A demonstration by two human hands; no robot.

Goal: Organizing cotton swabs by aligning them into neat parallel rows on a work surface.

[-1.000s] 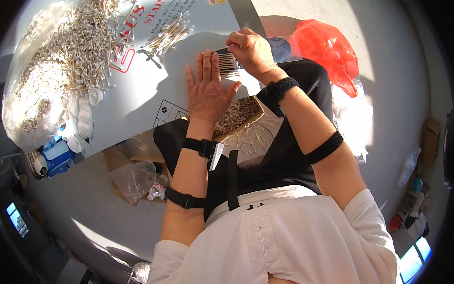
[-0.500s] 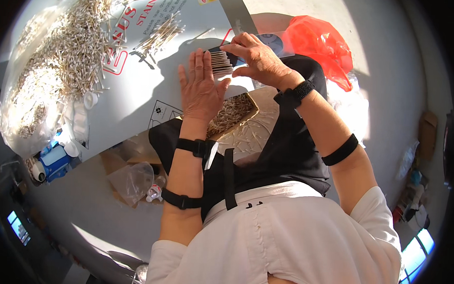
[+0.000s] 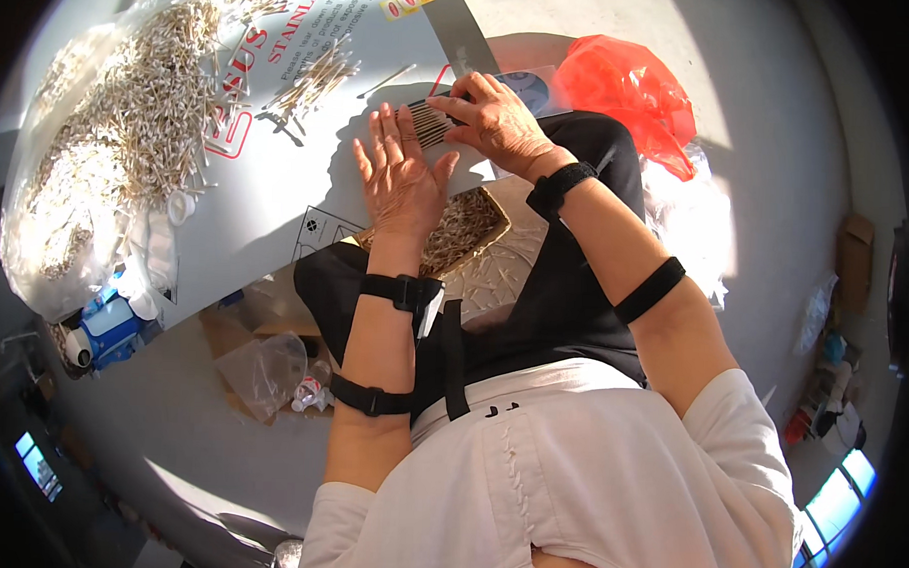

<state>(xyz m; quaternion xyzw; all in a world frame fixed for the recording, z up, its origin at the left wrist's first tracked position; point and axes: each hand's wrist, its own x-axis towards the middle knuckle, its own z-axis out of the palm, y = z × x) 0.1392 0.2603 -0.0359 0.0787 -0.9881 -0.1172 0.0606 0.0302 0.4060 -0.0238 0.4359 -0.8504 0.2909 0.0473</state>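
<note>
Start at the lap: find an open box (image 3: 496, 242) heaped w/ swabs, just under the edge of the table (image 3: 263, 182). Up on top, see a row of cotton swabs (image 3: 430, 125) lying side by side. Prob. at the squaring-up stage, judging by pose; calls next for light, even pressure at the ends, w/o letting any roll off.

Lays L hand (image 3: 403, 187) palm-down, nearly flat, w/ fingers long & thumb out wide; seems to cover the row's L end, grips nothing. Curls R hand (image 3: 498, 125) over the R end, w/ thumb & forefinger only a bit apart; can't tell if pinching a swab or merely touching.

Farther out, note a clear sheet (image 3: 529, 89) w/ round bluish print, just past R hand; a red bag (image 3: 626, 100) off the table; a loose bunch of swabs (image 3: 316, 87), not lined up; then, far L, a big heap of swabs (image 3: 140, 118) in a clear bag (image 3: 74, 289).
</note>
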